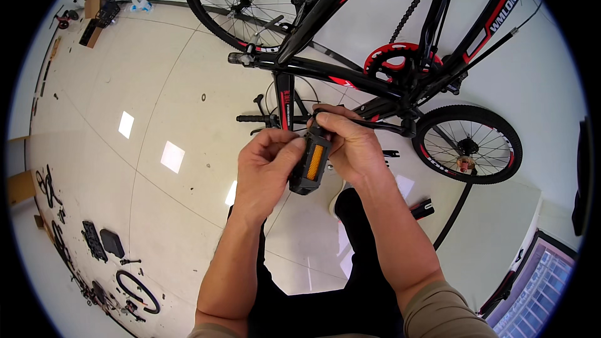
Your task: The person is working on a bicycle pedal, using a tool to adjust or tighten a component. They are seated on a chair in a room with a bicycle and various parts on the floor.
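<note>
A black bicycle pedal (308, 168) with an amber reflector strip sits between my two hands, at the end of the crank arm. My left hand (266, 161) is closed, its thumb and fingers pinching the pedal's left side. At the pedal's upper end, my right hand (352, 139) is closed too, thumb and fingertips gripped where pedal and crank arm meet. The joint itself is covered by my fingers. Just beyond my hands stands the black and red bicycle frame (313, 69), with its red chainring (394, 56) to the upper right.
One wheel (241, 6) rests far left of the frame, another wheel (466, 144) to the right. A handlebar grip (251, 118) lies close by my left hand. Loose parts, including a black curved tube (139, 291), spread over the tiled floor at left. A cardboard box (94, 6) stands far left.
</note>
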### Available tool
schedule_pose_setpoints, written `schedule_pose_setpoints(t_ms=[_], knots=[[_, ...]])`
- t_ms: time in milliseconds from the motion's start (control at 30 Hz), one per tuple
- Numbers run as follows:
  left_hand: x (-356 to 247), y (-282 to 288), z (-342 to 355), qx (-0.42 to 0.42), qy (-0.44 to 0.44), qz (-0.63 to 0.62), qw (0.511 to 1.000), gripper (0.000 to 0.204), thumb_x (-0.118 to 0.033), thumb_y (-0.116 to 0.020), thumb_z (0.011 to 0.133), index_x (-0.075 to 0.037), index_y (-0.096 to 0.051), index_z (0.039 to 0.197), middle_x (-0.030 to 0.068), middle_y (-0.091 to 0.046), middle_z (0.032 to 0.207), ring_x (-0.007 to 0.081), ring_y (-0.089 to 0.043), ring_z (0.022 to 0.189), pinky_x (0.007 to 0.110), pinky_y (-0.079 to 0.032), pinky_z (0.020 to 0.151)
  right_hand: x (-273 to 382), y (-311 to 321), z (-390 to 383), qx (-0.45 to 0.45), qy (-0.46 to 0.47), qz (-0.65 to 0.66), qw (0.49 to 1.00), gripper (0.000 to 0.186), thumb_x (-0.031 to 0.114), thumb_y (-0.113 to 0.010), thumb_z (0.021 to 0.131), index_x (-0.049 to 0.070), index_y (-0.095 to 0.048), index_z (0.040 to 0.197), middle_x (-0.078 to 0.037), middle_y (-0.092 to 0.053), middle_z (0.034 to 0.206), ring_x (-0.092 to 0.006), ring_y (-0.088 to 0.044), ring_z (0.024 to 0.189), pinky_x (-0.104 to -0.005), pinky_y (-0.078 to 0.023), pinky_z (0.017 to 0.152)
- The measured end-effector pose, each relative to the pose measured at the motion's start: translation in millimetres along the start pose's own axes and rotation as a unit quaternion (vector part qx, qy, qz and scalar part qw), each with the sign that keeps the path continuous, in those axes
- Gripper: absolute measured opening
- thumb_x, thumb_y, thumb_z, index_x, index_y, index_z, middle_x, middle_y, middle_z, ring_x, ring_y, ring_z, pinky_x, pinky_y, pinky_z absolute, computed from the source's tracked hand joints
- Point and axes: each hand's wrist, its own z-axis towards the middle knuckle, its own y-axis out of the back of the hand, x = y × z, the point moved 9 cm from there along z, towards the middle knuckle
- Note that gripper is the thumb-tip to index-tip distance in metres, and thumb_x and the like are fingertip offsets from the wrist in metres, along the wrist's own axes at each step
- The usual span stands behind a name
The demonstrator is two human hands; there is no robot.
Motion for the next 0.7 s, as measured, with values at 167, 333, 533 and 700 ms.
schedule_pose_setpoints(t_ms=[167,333,533,700], knots=[[32.3,9.9,-11.0,-0.003,0.074,-0.087,0.993,0.035,-0.029,-0.056,0.099,0.001,-0.061,0.116,0.0126,-0.067,0.099,0.0134,-0.059,0.072,0.027,-0.051,0.065,0.6,0.3,-2.3,-0.021,-0.003,-0.01,1.0,0.028,0.006,-0.068,0.086,-0.003,-0.064,0.113,-0.01,-0.068,0.094,-0.0154,-0.061,0.083,-0.0305,-0.051,0.083],[61.8,-19.9,-32.5,0.197,0.273,-0.289,0.896,0.046,-0.043,-0.048,0.101,0.0,-0.061,0.111,0.0141,-0.067,0.085,0.0181,-0.06,0.06,0.029,-0.041,0.046,5.2,-6.9,-6.9,-0.028,-0.011,0.017,0.999,0.027,0.001,-0.069,0.085,-0.004,-0.064,0.111,-0.011,-0.067,0.092,-0.0164,-0.061,0.081,-0.03,-0.052,0.079],[63.3,-14.6,-29.5,0.156,0.261,-0.325,0.896,0.028,-0.03,-0.058,0.099,-0.003,-0.062,0.093,0.0052,-0.061,0.068,0.0214,-0.065,0.058,0.031,-0.048,0.044,3.9,-7.1,-1.8,0.023,-0.01,0.031,0.999,0.025,0.012,-0.067,0.089,-0.003,-0.064,0.11,-0.011,-0.067,0.092,-0.0185,-0.063,0.084,-0.0331,-0.053,0.079],[48.3,-7.5,-25.6,0.141,0.181,-0.265,0.937,0.03,-0.027,-0.06,0.099,0.002,-0.058,0.102,0.0126,-0.067,0.074,0.0236,-0.07,0.058,0.033,-0.058,0.047,4.5,-7.1,-3.1,0.017,-0.03,0.014,0.999,0.032,0.029,-0.06,0.094,0.001,-0.063,0.109,-0.011,-0.069,0.093,-0.018,-0.065,0.083,-0.0312,-0.054,0.073]])
